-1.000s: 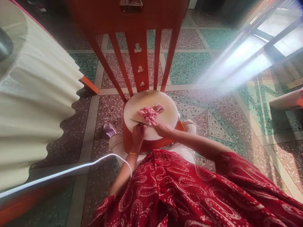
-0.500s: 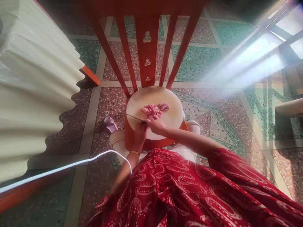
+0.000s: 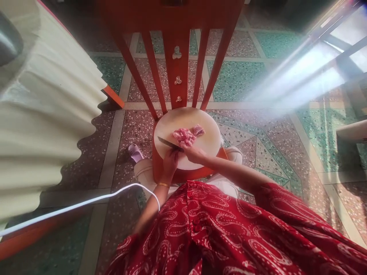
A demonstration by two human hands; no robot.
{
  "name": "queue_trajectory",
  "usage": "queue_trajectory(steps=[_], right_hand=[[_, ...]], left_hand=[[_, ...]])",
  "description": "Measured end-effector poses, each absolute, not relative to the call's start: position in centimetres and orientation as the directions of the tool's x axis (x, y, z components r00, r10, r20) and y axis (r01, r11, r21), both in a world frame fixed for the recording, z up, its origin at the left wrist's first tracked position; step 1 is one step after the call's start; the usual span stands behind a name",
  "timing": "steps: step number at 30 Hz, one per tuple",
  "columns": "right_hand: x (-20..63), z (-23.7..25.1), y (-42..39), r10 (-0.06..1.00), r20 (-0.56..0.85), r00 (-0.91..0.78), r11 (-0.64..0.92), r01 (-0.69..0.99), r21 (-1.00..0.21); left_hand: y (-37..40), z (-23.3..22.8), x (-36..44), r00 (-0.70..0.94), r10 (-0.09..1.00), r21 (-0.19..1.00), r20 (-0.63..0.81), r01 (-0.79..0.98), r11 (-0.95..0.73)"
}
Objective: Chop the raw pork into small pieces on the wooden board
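A round pale cutting board (image 3: 210,145) rests on the seat of a red-brown wooden chair. Small pieces of raw pink meat (image 3: 183,135) lie heaped at its middle, and a larger chunk of meat (image 3: 198,130) sits at the heap's right. My right hand (image 3: 195,154) is closed around the handle end of a knife (image 3: 168,143), whose dark blade points left across the board's near part. Right beside the blade, my left hand (image 3: 171,161) has its fingers drawn together at the board's near edge. Whatever those fingers hold is hidden.
The slatted chair back (image 3: 176,76) rises beyond the board. A white cable (image 3: 114,193) crosses at lower left. To the left hangs a cream tablecloth (image 3: 57,114). A lilac slipper (image 3: 135,152) is on the patterned floor.
The knife has turned so that more of its blade's flat face shows. My right hand has shifted slightly right, while my left hand stays nearly in place. The whole view has tilted a little.
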State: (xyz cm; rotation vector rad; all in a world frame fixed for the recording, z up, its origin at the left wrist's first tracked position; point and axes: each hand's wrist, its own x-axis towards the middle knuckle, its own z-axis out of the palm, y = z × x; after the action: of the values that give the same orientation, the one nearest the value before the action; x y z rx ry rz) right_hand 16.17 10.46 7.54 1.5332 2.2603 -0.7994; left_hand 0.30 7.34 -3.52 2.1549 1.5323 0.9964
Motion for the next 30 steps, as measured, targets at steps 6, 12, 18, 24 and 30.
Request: queue_trajectory(steps=[6,12,18,24,30], right_hand=[[19.7,8.0,7.7,0.816,-0.511,-0.271,0.229,0.963,-0.144],[18.4,9.7,6.0,0.793,-0.518,-0.32,0.273,0.947,-0.166],[15.0,8.7,8.7,0.778,-0.534,-0.331,0.277,0.944,-0.182],[12.9,7.7,10.8,0.765,-0.518,-0.383,0.314,0.924,-0.22],[19.5,8.0,6.7,0.761,-0.573,-0.304,0.257,0.952,-0.163]], left_hand=[[6.8,-3.7,0.1,0.156,0.903,0.613,0.401,0.686,-0.39],[6.9,-3.7,0.3,0.179,0.915,0.607,0.362,0.7,-0.377],[7.2,-4.1,0.4,0.165,0.931,0.597,0.327,0.727,-0.339],[7.3,-4.0,0.4,0.191,0.932,0.586,0.308,0.734,-0.344],[7.2,-4.0,0.4,0.166,0.917,0.622,0.363,0.69,-0.371]])
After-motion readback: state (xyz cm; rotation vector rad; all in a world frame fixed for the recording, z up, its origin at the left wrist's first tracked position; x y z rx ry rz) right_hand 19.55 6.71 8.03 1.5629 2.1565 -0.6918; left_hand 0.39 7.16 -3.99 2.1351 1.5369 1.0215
